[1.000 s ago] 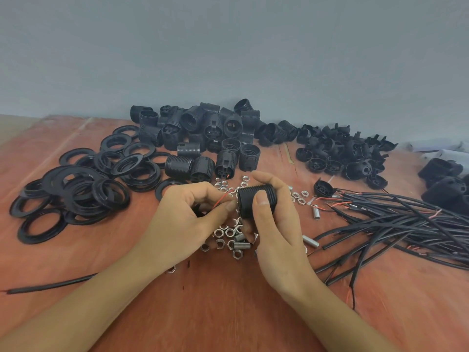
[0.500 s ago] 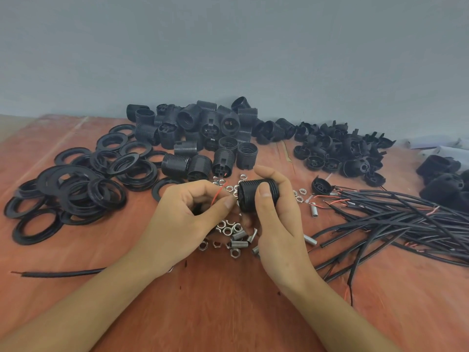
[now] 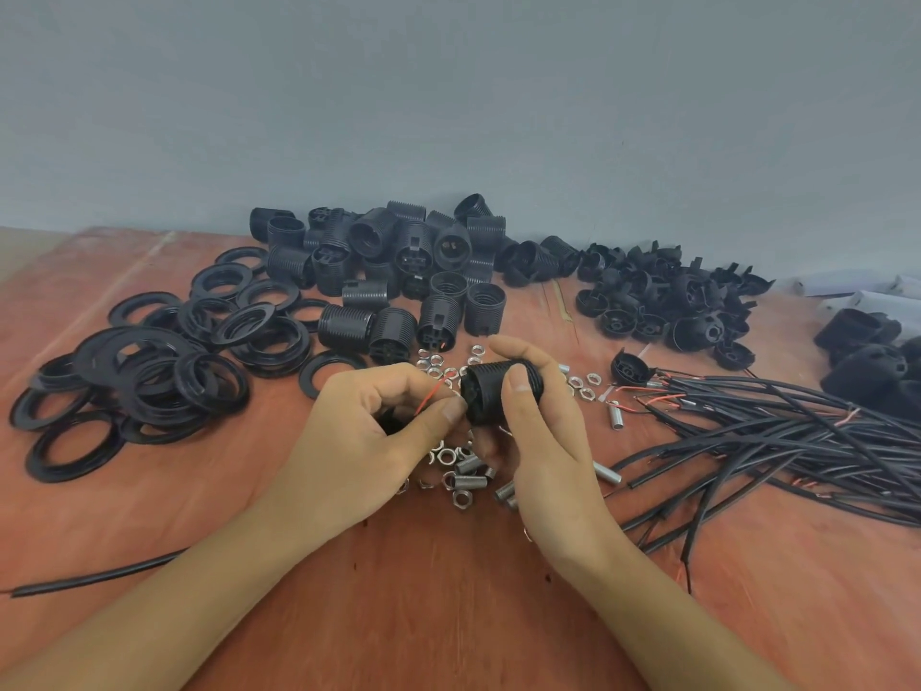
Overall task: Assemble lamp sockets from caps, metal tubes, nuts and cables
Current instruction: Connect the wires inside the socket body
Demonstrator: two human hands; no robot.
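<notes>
My right hand (image 3: 543, 441) grips a black threaded socket body (image 3: 491, 396) on its side, thumb on top and fingers behind. My left hand (image 3: 369, 436) pinches a thin red wire (image 3: 429, 395) at the socket's left end; a dark part, partly hidden, sits inside that palm. A black cable (image 3: 94, 576) trails away to the left under my left forearm. Loose nuts (image 3: 451, 458) and short threaded metal tubes (image 3: 471, 481) lie on the table under both hands.
Black rings (image 3: 149, 371) are piled at the left. Socket bodies (image 3: 398, 261) are heaped at the back centre, caps (image 3: 663, 301) at the back right. A bundle of black cables (image 3: 777, 431) spreads on the right. A grey wall stands behind the reddish table (image 3: 448, 591).
Both hands hold the same grip on the socket and the wire. The view has shifted a little; the hands hardly moved on the table.
</notes>
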